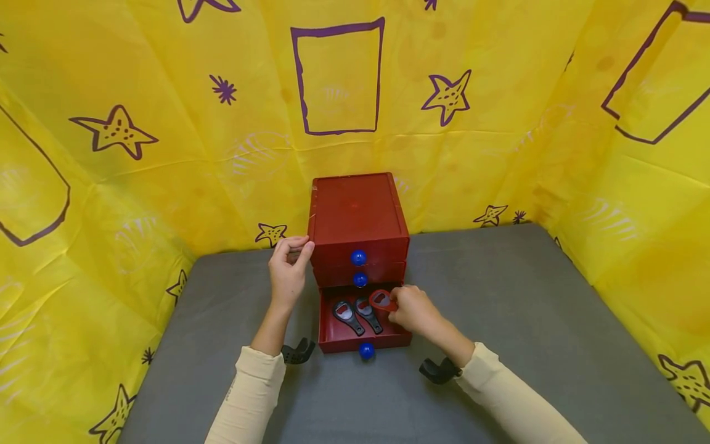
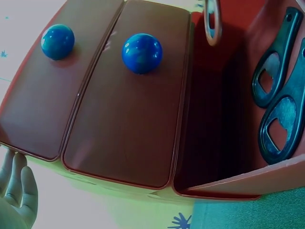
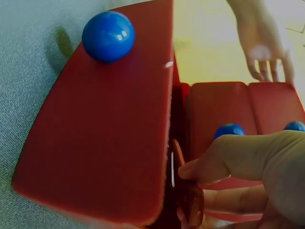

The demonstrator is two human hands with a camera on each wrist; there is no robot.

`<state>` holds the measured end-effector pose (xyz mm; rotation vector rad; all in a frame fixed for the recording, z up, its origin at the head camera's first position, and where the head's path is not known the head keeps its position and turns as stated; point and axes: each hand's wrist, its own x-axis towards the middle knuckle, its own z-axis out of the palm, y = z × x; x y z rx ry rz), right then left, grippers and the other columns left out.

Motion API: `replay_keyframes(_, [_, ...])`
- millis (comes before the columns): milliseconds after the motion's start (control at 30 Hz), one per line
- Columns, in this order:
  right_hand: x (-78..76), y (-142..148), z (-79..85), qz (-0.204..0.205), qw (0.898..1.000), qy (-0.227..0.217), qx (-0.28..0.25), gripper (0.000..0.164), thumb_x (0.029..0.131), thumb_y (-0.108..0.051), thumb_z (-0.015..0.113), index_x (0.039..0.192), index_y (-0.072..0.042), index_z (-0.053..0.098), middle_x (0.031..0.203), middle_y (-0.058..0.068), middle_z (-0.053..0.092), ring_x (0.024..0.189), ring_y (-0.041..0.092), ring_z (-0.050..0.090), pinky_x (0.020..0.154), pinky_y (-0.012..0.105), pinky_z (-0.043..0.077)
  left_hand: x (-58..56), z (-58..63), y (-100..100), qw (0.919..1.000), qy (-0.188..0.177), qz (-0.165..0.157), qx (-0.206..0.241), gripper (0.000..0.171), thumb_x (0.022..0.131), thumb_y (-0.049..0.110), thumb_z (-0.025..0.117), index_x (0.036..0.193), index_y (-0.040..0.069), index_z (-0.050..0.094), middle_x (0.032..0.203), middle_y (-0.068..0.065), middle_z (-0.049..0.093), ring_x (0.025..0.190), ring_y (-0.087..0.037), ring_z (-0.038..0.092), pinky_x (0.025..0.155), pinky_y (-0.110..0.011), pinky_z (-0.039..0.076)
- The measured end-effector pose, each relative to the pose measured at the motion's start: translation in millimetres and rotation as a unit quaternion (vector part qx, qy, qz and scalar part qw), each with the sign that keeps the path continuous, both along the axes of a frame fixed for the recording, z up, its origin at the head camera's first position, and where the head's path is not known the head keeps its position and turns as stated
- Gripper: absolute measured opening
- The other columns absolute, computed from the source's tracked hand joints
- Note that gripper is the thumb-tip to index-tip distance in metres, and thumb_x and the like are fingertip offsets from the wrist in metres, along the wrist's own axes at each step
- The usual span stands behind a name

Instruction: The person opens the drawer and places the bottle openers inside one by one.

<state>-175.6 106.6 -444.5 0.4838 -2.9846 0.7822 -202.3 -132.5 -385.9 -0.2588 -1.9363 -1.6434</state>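
Observation:
A red drawer cabinet (image 1: pixel 355 209) with blue ball knobs has its bottom drawer (image 1: pixel 327 339) pulled out. Inside that drawer lie two black bottle openers, one on the left (image 1: pixel 342 310) and one in the middle (image 1: pixel 370 320). On the drawer's right side my right hand (image 1: pixel 417 309) pinches a red bottle opener (image 1: pixel 381 300) by its handle between thumb and fingers. In the right wrist view the opener (image 3: pixel 194 202) is partly hidden behind the drawer front. My left hand (image 1: pixel 288 271) touches the cabinet's upper left front edge with loosely extended fingers.
The cabinet's two upper drawers (image 2: pixel 126 109) are closed. Grey cloth covers the table (image 1: pixel 499 296). A yellow patterned curtain (image 1: pixel 249 80) rises behind the cabinet and along both sides. Each wrist wears a black mount, such as the one (image 1: pixel 439 371) on the right.

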Motion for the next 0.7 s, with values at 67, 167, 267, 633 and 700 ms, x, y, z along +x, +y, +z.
replay_keyframes(67, [-0.9,-3,-1.0,0.008,1.0,0.021,0.015,0.011,0.068,-0.004,0.075,0.072,-0.003,0.064,0.065,0.003,0.053,0.065,0.02,0.05,0.059,0.033,0.041,-0.1,0.0,0,1.0,0.0,0.0,0.001,0.022,0.089,0.002,0.067,0.102,-0.015,0.065,0.104,-0.031,0.059,0.086,0.003,0.055,0.075,-0.012,0.049])
replay_keyframes(167, [-2.7,-8,-4.2,0.015,0.997,0.067,0.033,0.012,0.067,-0.002,0.072,0.065,-0.003,0.06,0.062,0.006,0.054,0.065,0.024,0.053,0.059,0.037,0.043,-0.1,0.4,0,1.0,0.002,0.0,0.002,0.022,0.089,0.002,0.067,0.102,-0.016,0.065,0.105,-0.032,0.059,0.087,0.003,0.055,0.075,-0.011,0.048])
replay_keyframes(267, [-4.3,-11,-7.9,0.012,0.992,0.111,0.053,0.009,0.066,0.0,0.07,0.066,-0.001,0.061,0.063,0.01,0.056,0.065,0.029,0.056,0.061,0.041,0.047,0.2,0.7,1,1.0,0.003,0.001,0.001,0.021,0.089,0.001,0.067,0.102,-0.016,0.065,0.104,-0.031,0.059,0.086,0.003,0.055,0.075,-0.011,0.048])
replay_keyframes(633, [-6.0,-24,-22.5,0.022,0.981,0.141,0.132,0.016,0.072,0.0,0.072,0.059,-0.002,0.062,0.065,0.014,0.063,0.068,0.03,0.057,0.071,0.043,0.049,-0.2,-0.3,1,0.9999,0.012,-0.003,0.011,0.021,0.089,-0.001,0.067,0.101,-0.018,0.064,0.103,-0.032,0.058,0.086,0.002,0.055,0.075,-0.01,0.048])
replay_keyframes(700, [-5.7,-25,-24.6,0.019,0.98,0.146,0.138,0.018,0.074,-0.001,0.073,0.06,-0.002,0.062,0.065,0.014,0.063,0.067,0.03,0.057,0.07,0.042,0.049,-0.4,-0.7,2,0.9999,0.011,-0.004,0.011,0.021,0.089,-0.001,0.067,0.101,-0.017,0.064,0.103,-0.031,0.058,0.086,0.002,0.055,0.076,-0.011,0.049])
